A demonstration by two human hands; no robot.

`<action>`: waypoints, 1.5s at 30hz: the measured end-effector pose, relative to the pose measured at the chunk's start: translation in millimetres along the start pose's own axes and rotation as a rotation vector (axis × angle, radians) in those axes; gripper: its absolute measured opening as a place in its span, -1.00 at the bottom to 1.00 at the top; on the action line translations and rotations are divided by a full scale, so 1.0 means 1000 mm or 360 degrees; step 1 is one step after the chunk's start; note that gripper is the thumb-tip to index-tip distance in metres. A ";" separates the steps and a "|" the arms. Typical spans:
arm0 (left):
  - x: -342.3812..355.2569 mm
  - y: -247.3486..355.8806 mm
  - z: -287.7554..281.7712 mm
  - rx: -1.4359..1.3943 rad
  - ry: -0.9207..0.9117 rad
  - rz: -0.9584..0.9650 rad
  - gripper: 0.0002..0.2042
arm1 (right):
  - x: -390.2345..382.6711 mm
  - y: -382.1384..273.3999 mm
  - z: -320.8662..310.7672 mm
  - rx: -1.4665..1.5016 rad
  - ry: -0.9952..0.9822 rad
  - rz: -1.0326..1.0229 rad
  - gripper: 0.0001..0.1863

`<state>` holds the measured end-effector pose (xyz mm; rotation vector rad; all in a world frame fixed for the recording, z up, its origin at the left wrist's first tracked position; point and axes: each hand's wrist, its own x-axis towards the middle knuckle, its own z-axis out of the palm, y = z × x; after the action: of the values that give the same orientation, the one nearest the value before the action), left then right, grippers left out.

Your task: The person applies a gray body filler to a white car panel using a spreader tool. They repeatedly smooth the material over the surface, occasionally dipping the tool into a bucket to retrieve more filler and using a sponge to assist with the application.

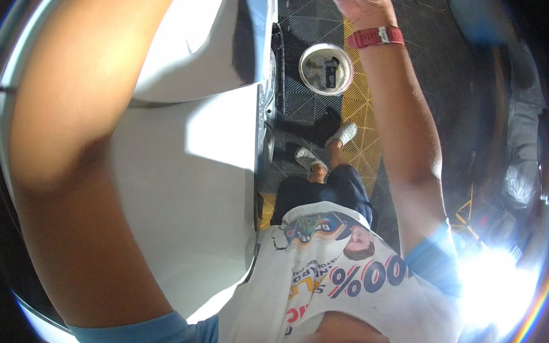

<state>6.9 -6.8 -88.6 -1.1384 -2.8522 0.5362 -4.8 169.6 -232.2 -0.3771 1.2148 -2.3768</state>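
Both my arms reach up over a glossy white vehicle that fills the left of the view. My left forearm crosses above its panels, and its hand lies beyond the top edge. Of my right hand, only the heel and part of the palm show at the top; its fingers are cut off, so what it touches is hidden. A red watch strap circles my right wrist.
Below my arms, a round white bucket with a dark object inside stands on black and yellow floor tiles. My feet in light clogs are near the vehicle's edge. A bright lamp glares at lower right; a blue-grey object stands far right.
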 end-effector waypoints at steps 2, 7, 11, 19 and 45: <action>-0.002 0.001 -0.007 -0.0108 -0.0011 0.0012 -0.61 | -0.008 -0.004 0.017 -0.0032 0.0083 0.0022 -0.64; -0.003 0.014 -0.011 -0.0185 0.0037 -0.0103 -0.54 | -0.031 -0.006 0.027 0.0122 -0.0163 0.0078 -0.38; -0.015 0.035 -0.028 -0.0096 -0.0017 -0.0172 -0.51 | -0.038 0.001 0.034 0.0173 -0.0003 0.0069 -0.36; -0.030 0.019 -0.021 0.0162 -0.0080 -0.0065 -0.59 | -0.054 0.086 0.006 -0.1088 0.0640 0.0148 -0.33; -0.061 0.077 -0.071 0.0005 -0.0634 -0.0326 -0.83 | -0.026 0.140 0.021 -0.1171 0.0327 0.0401 -0.42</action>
<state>112.9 26.0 -40.5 -0.7985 -3.2445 0.8364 63.0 95.8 -335.7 -0.1797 2.0818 -1.7190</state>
